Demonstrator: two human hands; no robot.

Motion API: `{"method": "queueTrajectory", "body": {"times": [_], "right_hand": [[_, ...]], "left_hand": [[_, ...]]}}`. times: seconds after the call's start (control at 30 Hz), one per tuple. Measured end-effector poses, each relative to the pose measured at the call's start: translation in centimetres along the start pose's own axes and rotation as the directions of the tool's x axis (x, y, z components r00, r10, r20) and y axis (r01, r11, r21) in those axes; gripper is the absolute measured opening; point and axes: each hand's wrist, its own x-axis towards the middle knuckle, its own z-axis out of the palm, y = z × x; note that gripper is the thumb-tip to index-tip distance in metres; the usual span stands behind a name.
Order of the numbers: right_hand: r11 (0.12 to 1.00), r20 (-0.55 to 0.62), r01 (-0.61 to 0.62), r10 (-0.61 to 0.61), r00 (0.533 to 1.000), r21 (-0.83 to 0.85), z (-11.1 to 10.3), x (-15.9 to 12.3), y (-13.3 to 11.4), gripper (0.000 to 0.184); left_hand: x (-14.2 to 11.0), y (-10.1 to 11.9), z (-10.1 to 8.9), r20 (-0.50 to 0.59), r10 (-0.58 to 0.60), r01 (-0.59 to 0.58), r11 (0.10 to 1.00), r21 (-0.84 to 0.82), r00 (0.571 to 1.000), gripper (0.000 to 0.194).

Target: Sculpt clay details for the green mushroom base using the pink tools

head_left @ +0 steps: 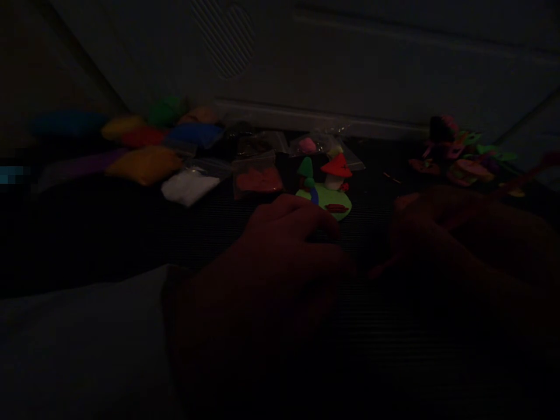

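Observation:
In the dim light my left hand (pixel 284 251) is low over the dark ribbed surface, its fingers curled and closed together towards the right. What they pinch, if anything, is lost in shadow. My right hand (pixel 464 239) grips a thin reddish modeling tool (pixel 516 182) like a pen, its lower tip pointing at my left fingertips. Just beyond my left hand stands a small clay scene: a light green base (pixel 326 198), a red-capped mushroom house (pixel 336 172), a green tree (pixel 305 168), a blue strip and a small red piece (pixel 336 208).
Bags of coloured clay lie at the back left, among them orange (pixel 144 164), white (pixel 189 186), blue (pixel 195 134) and coral (pixel 259 179). A bag with a pink lump (pixel 307 144) lies further right. Colourful small pieces (pixel 470 160) pile up at the back right, before a pale wall (pixel 371 76).

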Motion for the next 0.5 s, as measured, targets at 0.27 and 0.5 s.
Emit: {"method": "queueTrajectory", "body": {"times": [0.27,0.5], "right_hand": [[0.998,0.021,0.056,-0.056,0.998,-0.029,-0.03,-0.01,0.11,0.018],[0.995,0.038,0.099,-0.098,0.994,-0.031,0.09,0.17,0.08,0.018]], "left_hand": [[-0.03,-0.12,-0.01,0.018,0.009,-0.01,1.0,0.023,1.0,0.019],[-0.08,-0.03,0.09,0.006,0.01,-0.01,1.0,0.023,1.0,0.019]]}}
